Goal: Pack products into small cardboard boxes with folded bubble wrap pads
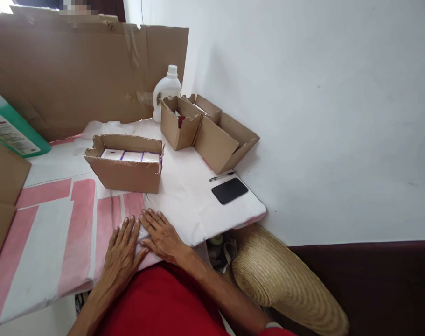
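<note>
Both my hands rest palm down near the front edge of the cloth-covered table (184, 210). My left hand (123, 247) lies with its fingers stretched out, and my right hand (163, 235) lies flat beside it. Between and partly under them shows a small piece of clear, shiny plastic (141, 233); most of it is hidden. Beyond my fingers stands an open cardboard box (128, 175), which holds several white packs with purple edges (132, 156).
Toward the wall stand open cardboard boxes (215, 144) and a white jug (167, 88). A black phone (229, 190) and a pen (221, 177) lie at the right edge. A green-liquid container (16, 123) leans at left. Below hangs a woven straw hat (278, 275).
</note>
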A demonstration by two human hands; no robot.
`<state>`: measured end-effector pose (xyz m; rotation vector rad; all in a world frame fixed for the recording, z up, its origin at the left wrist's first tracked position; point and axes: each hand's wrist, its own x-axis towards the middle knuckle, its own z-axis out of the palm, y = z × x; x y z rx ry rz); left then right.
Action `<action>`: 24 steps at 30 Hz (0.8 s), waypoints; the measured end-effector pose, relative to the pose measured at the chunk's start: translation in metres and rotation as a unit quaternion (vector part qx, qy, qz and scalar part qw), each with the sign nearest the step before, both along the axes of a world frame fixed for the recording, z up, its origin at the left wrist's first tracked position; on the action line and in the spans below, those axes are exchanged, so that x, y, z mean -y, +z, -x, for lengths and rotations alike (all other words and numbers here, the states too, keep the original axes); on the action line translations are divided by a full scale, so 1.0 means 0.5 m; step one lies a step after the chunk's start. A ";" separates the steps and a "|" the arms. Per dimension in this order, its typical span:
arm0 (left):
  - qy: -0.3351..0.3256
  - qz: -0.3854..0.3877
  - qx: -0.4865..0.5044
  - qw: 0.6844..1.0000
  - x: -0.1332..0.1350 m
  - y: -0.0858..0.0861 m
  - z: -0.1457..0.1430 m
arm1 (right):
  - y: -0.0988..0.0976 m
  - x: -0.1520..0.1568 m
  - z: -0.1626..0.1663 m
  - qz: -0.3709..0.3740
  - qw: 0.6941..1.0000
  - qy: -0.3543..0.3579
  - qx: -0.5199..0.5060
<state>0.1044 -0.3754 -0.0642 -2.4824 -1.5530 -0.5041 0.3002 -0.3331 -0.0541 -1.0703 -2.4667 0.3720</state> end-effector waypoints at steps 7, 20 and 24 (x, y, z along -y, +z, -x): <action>-0.081 0.040 0.012 0.996 -0.047 0.039 0.051 | 0.030 -0.025 0.002 -0.039 0.999 0.013 0.014; -0.037 -0.089 0.176 0.980 -0.199 0.340 0.060 | 0.386 -0.095 -0.121 -0.127 0.980 -0.024 -0.151; -0.025 -0.173 0.104 0.979 -0.269 0.332 0.052 | 0.481 -0.183 -0.136 -0.250 0.950 -0.119 -0.143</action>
